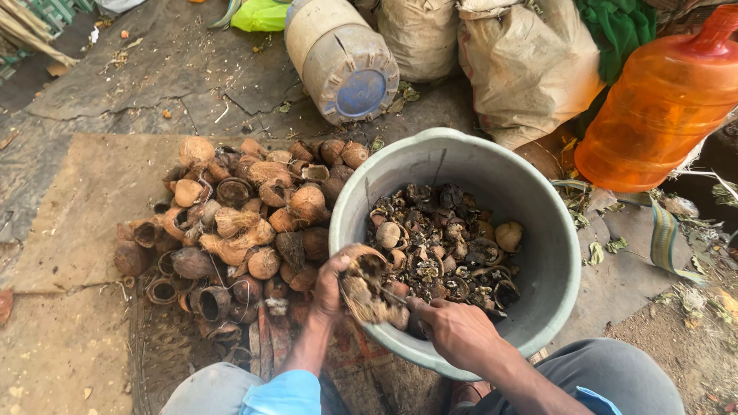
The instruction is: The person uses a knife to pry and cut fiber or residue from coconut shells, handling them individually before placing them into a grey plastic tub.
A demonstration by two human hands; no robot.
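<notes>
Coconut shell (364, 286) between both hands

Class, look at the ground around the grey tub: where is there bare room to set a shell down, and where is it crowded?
Free: the flat brown slab left of the pile of brown coconut shells, and the cracked ground behind it. Crowded: inside the round grey tub, and behind it by the sacks and orange plastic jug.

Your left hand (329, 290) grips a husky coconut shell (363, 286) over the rim of the grey bucket (565, 253), while your right hand (455, 329) works a thin tool against it. A pile of coconut shells (231, 230) lies just left of the bucket; an orange water jug (661, 107) stands beyond
</notes>
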